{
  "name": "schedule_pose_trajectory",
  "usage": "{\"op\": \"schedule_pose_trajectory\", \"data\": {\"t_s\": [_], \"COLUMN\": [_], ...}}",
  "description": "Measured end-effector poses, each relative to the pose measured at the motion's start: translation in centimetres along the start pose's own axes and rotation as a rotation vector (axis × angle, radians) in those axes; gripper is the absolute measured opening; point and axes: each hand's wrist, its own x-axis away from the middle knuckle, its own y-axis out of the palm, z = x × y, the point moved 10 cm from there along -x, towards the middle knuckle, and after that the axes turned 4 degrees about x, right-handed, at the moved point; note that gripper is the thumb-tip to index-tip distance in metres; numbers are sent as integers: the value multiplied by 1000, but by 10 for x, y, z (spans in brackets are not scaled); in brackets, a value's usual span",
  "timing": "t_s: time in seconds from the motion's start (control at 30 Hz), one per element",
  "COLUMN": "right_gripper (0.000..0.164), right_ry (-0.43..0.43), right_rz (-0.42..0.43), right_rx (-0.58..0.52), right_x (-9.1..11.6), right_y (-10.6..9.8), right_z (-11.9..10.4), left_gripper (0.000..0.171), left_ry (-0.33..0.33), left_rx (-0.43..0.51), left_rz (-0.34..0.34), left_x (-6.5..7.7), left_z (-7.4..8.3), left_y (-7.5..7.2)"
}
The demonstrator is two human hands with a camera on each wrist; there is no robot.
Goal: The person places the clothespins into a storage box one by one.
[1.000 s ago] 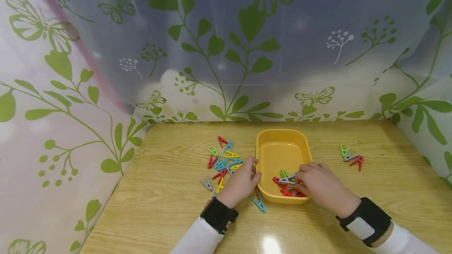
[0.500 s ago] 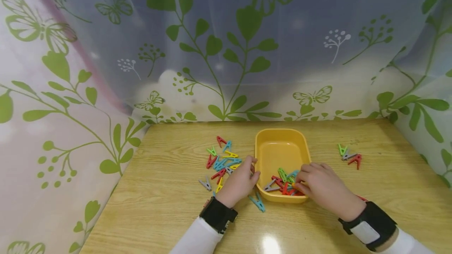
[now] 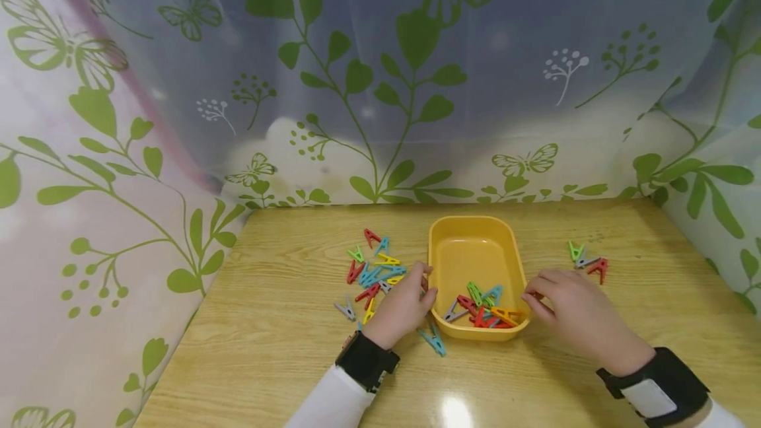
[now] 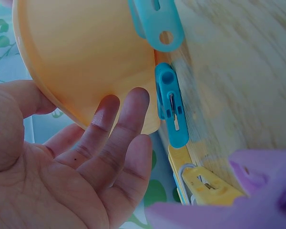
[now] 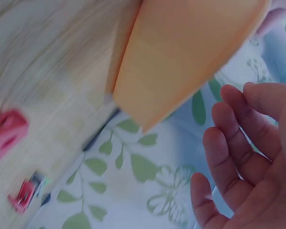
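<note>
A yellow plastic basin (image 3: 470,228) stands on the wooden table with several clothespins in its near end. Among them an orange clothespin (image 3: 507,315) lies over red ones by the right wall, beside a grey clothespin (image 3: 454,310) and a green clothespin (image 3: 473,292). My left hand (image 3: 403,306) is at the basin's left side, its loosely bent fingers touching the outer wall and the thumb at the rim. Just outside the right rim is my right hand (image 3: 585,316), with thumb and index tips close together and nothing held; its other fingers (image 5: 222,148) are relaxed.
Several mixed clothespins lie left of the basin, among them a red clothespin (image 3: 371,238). One blue clothespin (image 3: 433,339) is near its front left corner. A green clothespin (image 3: 575,251), a grey one and a red one lie at the right. A patterned curtain (image 3: 333,84) encloses the table.
The grey clothespin was let go and lies in the basin. The orange clothespin was then released inside too, and my right hand moved right, out over the rim. My left hand stayed put.
</note>
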Motion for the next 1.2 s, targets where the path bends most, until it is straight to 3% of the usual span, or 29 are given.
{"op": "schedule_pose_trajectory", "data": {"t_s": [0.23, 0.57, 0.97, 1.2], "right_gripper": [11, 16, 18, 19], "right_ry": [63, 265, 347, 346], "right_rz": [-15, -299, -554, -582], "right_rx": [42, 69, 51, 47], "right_x": [15, 46, 75, 82], "right_y": [-9, 16, 48, 55], "right_z": [32, 77, 95, 99], "left_gripper": [39, 38, 37, 37], "left_ry": [-1, -3, 4, -4], "left_rx": [-13, -12, -7, -10], "left_rz": [4, 3, 16, 3], "left_x": [-1, 0, 1, 0], "left_z": [1, 1, 0, 0], "left_y": [-1, -1, -1, 1]}}
